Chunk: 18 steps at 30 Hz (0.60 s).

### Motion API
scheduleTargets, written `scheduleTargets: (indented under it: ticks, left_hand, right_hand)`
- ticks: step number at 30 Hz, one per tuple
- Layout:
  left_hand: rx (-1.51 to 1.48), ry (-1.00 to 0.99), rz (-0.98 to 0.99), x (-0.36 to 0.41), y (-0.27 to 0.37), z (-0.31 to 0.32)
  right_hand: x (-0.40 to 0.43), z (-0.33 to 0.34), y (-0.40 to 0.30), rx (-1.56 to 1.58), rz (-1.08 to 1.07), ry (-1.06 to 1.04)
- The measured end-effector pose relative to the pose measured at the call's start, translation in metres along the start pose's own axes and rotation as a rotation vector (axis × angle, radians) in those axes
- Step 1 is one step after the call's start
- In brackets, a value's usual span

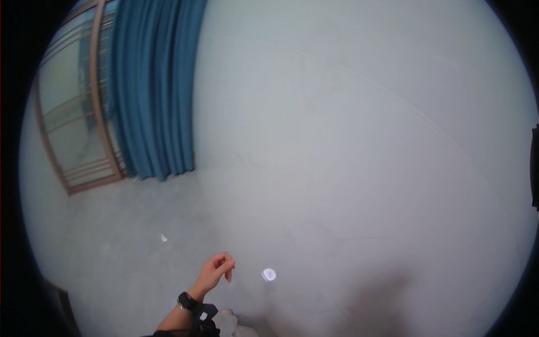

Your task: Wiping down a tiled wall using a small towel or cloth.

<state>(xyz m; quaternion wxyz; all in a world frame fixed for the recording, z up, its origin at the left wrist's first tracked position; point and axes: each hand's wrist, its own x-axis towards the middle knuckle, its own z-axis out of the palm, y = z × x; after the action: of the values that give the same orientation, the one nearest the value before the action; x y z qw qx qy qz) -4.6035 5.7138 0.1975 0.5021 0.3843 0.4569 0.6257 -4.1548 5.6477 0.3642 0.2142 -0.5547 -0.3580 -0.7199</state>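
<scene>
My left hand (pixel 217 269) is raised at the lower middle of the view, its fingers loosely curled, and nothing can be seen in it. A black wristwatch (pixel 186 301) is on that wrist, with a dark strapped device (pixel 205 314) just beside it. To the right of the hand, apart from it, a small round white fitting (pixel 269 275) shows on the pale wall. Below lies a pale, rounded object (pixel 231 325), partly hidden by the forearm. My right hand is out of view.
A blue curtain (pixel 153 92) hangs at the upper left beside a brown-framed window (pixel 96 84) with bars. The pale wall (pixel 337 147) fills the middle and right. A small whitish thing (pixel 164 238) is on the surface below the curtain. A dark edge (pixel 67 307) stands at the lower left.
</scene>
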Motion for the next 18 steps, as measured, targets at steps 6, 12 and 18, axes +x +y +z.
scheduleTargets:
  ticks: [6, 12, 18]
  left_hand:
    - [0.085, -0.057, -0.01, 0.021, 0.035, 0.009]
    - [0.094, -0.044, -0.027, 0.007, 0.017, 0.017]
    - [0.076, 0.021, 0.041, 0.015, 0.024, -0.004]
  right_hand:
    - [-0.09, -0.014, -0.056, 0.202, 0.505, -0.098]
    - [-0.123, 0.017, -0.068, 0.302, 0.633, -0.048]
    - [-0.062, 0.054, -0.049, 0.429, 0.501, 0.102]
